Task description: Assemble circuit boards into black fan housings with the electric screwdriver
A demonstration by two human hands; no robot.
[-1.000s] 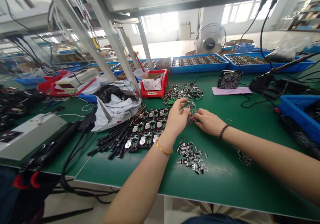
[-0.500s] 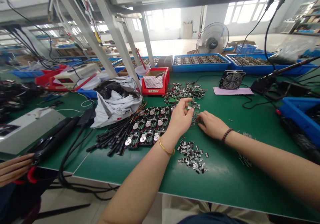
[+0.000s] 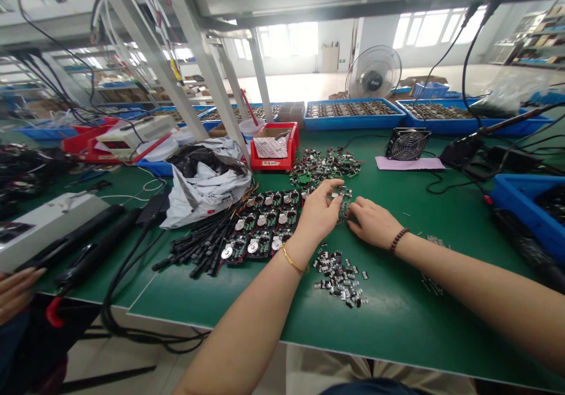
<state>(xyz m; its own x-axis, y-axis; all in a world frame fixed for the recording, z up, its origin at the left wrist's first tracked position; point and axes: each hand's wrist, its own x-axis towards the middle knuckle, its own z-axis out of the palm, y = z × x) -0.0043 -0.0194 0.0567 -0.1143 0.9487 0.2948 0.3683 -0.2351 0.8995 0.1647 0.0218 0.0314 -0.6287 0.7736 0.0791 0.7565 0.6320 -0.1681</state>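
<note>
- The person's left hand (image 3: 318, 213), with a gold bangle on the wrist, sits over the middle of the green counter (image 3: 397, 315); its fingers and thumb are drawn together at a small cluster of parts, and I cannot tell whether they hold one.
- The right hand (image 3: 373, 223), with a dark bead bracelet, lies just beside the left, fingers apart and curled, their tips (image 3: 353, 215) at the same cluster.
- The work in hand looks like fine fingertip handling of these small parts; the tight cluster calls for picking out one piece at a time.
- A loose heap of small green circuit boards (image 3: 324, 164) lies toward the far edge of the counter, just beyond the hands.
- Rows of circuit boards with round metal discs (image 3: 260, 225) lie left of the left hand, their black cables (image 3: 198, 252) fanning toward the near edge.
- A pile of small black-and-silver components (image 3: 338, 277) lies below the hands, nearer the near edge.
- A red parts bin (image 3: 272, 163) and a crumpled white plastic bag (image 3: 205, 193) stand along the far side, with a small cooling fan (image 3: 406, 144) on a lilac mat (image 3: 408, 163) to the right.
- Blue trays of parts (image 3: 353, 116) line the far edge.
- A co-worker's hand (image 3: 15, 294) shows at the lower-left corner.
</note>
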